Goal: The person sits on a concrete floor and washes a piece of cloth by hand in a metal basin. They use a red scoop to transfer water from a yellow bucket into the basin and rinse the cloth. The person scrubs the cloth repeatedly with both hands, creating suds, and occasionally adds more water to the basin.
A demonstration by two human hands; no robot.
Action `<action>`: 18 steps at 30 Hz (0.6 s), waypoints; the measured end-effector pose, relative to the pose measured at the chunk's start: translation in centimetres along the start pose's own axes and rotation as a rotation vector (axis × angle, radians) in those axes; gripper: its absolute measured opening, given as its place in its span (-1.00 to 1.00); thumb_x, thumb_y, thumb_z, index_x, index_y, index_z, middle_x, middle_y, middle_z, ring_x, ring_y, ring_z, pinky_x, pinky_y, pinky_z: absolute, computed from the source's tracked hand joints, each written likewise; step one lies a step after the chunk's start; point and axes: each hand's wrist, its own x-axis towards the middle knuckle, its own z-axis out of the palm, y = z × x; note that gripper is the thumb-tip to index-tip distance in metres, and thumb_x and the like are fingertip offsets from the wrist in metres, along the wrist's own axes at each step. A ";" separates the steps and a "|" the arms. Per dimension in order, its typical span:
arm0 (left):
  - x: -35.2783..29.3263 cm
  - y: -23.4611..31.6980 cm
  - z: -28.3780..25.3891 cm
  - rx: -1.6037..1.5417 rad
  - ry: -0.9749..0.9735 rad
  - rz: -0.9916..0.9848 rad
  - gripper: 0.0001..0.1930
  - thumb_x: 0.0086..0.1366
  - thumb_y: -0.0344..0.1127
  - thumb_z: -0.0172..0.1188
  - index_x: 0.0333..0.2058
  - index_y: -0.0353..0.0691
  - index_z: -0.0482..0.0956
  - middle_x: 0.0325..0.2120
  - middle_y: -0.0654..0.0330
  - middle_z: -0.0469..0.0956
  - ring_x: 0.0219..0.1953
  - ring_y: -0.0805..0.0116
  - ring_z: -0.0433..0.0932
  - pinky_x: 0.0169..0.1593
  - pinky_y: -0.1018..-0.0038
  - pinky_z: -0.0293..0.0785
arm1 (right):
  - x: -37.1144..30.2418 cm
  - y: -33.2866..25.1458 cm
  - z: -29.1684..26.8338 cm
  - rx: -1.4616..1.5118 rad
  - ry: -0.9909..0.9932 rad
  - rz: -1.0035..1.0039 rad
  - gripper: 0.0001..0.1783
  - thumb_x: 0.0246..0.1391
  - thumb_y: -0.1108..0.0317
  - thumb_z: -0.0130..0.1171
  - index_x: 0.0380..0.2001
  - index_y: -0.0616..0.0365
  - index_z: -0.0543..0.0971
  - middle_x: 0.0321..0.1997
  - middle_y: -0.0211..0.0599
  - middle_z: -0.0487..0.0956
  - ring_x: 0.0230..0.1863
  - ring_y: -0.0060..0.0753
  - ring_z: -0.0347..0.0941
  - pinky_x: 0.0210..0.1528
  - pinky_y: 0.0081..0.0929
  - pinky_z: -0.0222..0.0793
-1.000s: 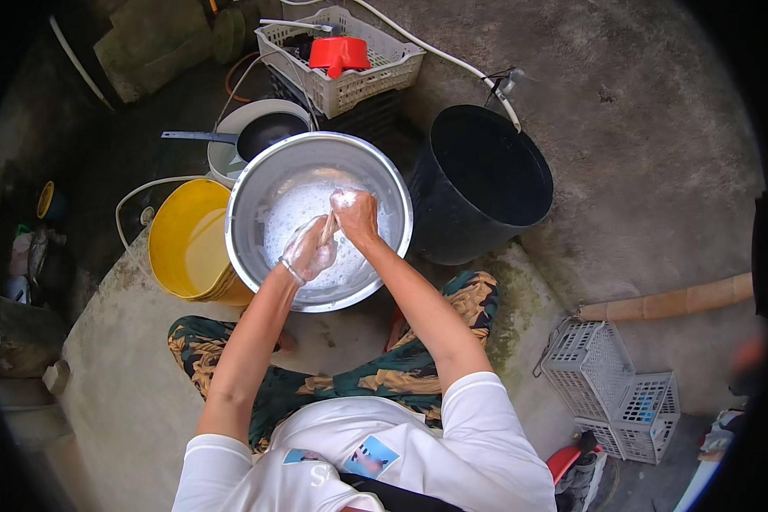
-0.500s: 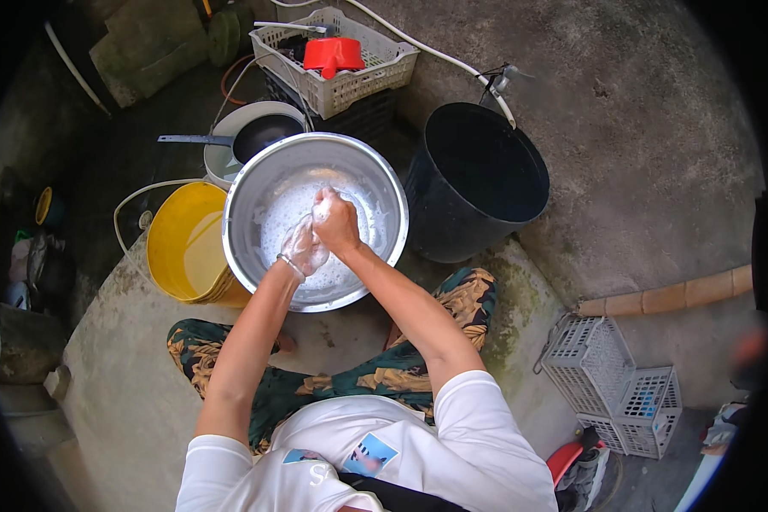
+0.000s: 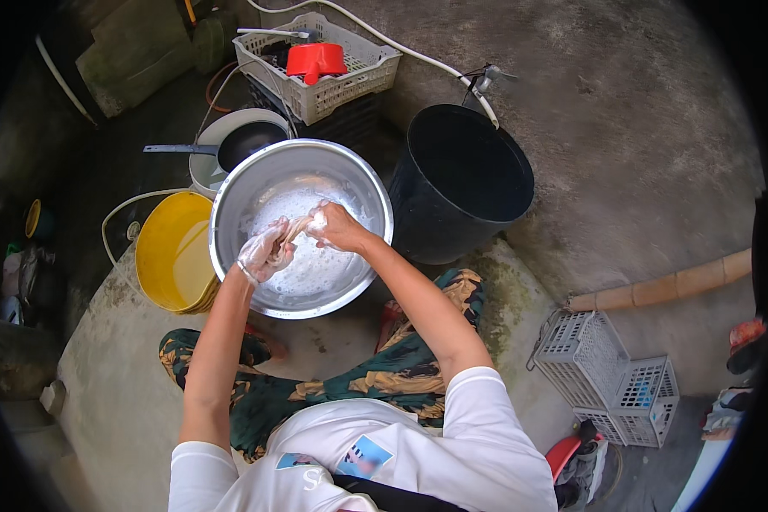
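Note:
A large round metal basin (image 3: pixel 369 183) with white suds (image 3: pixel 316 275) in it stands before my knees. Over the suds, a pale twisted wet cloth (image 3: pixel 293 230) stretches between my two hands. My left hand (image 3: pixel 264 253), coated in foam, is closed around one end, with a bracelet at its wrist. The other end is gripped in the fist of my right hand (image 3: pixel 341 229), which has foam on its fingers. The parts of the cloth inside my fists are hidden.
A yellow bucket (image 3: pixel 158 247) and a pale bucket with a dark pan (image 3: pixel 247 143) across it stand left of the basin. To its right is a big black bucket (image 3: pixel 414 200). Behind sits a crate (image 3: pixel 350 96) holding a red dipper (image 3: pixel 316 61). Grey baskets (image 3: pixel 576 354) lie at right.
My hands have moved apart, the left one outward to the left, and the twisted cloth now shows between them. The whole view has shifted slightly.

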 end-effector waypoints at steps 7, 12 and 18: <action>3.5 -2.3 -3.3 -0.134 -0.160 -0.002 -0.74 0.22 0.02 -0.02 -0.50 0.01 0.39 -0.69 0.37 0.32 -0.82 0.70 0.13 -0.80 0.81 -0.01 | -1.1 -3.1 3.6 0.424 0.294 -0.145 -0.88 -0.18 0.52 0.00 -0.52 0.29 0.52 -0.46 -0.18 0.51 -0.46 -0.33 0.48 -0.57 -0.46 0.37; 3.6 -3.6 -0.3 -0.357 -0.229 0.061 -0.67 0.26 0.05 -0.13 -0.45 -0.05 0.43 -0.58 0.31 0.42 -0.44 0.41 0.42 -0.28 0.49 0.40 | -1.6 -5.4 6.1 -0.234 0.529 -0.300 -0.75 -0.17 0.22 0.04 -0.69 0.17 0.52 -0.63 -0.01 0.47 -0.52 0.03 0.43 -0.43 -0.20 0.35; 4.6 -4.2 -0.7 -0.346 -0.247 0.281 -0.73 0.25 -0.01 -0.08 -0.36 -0.05 0.43 -0.50 0.35 0.44 -0.46 0.54 0.44 -0.41 0.61 0.41 | 0.2 -3.7 6.4 -0.330 0.580 -0.404 -0.69 -0.03 0.28 -0.02 -0.72 0.24 0.46 -0.66 0.02 0.46 -0.56 0.08 0.43 -0.46 -0.18 0.35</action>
